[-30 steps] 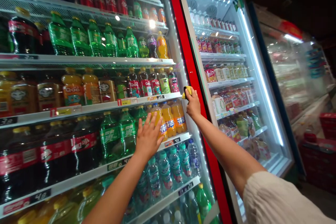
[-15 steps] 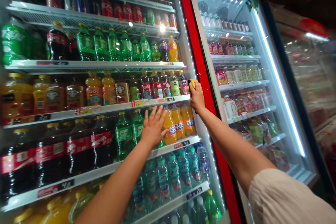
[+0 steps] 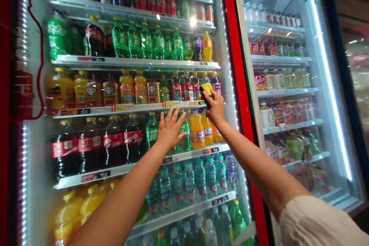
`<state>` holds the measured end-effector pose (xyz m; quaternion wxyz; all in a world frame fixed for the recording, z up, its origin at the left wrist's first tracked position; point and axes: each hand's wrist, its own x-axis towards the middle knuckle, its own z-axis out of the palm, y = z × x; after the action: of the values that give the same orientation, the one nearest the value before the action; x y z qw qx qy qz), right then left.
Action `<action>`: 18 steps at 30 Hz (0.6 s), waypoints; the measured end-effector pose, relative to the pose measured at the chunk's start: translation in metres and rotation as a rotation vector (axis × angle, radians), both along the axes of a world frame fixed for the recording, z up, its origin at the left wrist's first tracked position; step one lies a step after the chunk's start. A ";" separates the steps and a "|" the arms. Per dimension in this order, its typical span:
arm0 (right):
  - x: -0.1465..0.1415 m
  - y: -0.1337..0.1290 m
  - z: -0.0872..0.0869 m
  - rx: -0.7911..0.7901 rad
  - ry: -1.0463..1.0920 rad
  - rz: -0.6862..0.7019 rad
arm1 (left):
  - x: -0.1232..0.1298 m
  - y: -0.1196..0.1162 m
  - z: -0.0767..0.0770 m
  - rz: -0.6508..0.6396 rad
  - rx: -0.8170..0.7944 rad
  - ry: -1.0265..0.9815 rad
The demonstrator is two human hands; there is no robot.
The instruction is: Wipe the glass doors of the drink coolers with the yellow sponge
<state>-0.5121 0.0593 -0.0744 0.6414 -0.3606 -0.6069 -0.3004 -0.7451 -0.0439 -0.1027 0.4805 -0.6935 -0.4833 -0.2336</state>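
My right hand (image 3: 215, 107) is closed around a small yellow-and-black sponge-like pad (image 3: 206, 89). It holds the pad up to the glass door (image 3: 34, 153) of a drinks fridge, before the right end of the juice bottle shelf. Lower and to the left, my left hand (image 3: 170, 127) lies open with fingers spread, seemingly flat on the glass. Behind it stand large green soda bottles (image 3: 152, 130), and orange soda bottles (image 3: 197, 132) are just to its right. Whether the pad's whole face touches the glass cannot be seen.
A red door frame (image 3: 240, 46) runs down the right side. Beyond it stands a second lit fridge (image 3: 291, 92) with stocked shelves. A dark red handle outline (image 3: 42, 57) shows at the left edge. Cola bottles (image 3: 91, 142) and small teal-capped bottles (image 3: 188, 178) fill lower shelves.
The view has turned left, bringing the fridge's left edge into sight. My right hand has moved the pad left, from beside the red frame to before the juice bottles. My left hand stays spread.
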 end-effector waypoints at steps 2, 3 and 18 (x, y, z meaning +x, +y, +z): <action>-0.011 -0.007 -0.025 0.008 -0.140 0.010 | -0.004 -0.005 -0.001 0.008 0.000 -0.010; -0.009 -0.008 -0.038 0.014 -0.178 0.020 | -0.007 -0.008 -0.001 0.014 0.000 -0.013; -0.071 -0.014 -0.030 0.118 -0.269 0.263 | -0.063 -0.032 -0.002 0.086 -0.013 -0.021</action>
<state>-0.5834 0.0456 -0.1040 0.6082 -0.1968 -0.7103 -0.2947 -0.8078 -0.0764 -0.1043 0.4803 -0.6726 -0.5195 -0.2168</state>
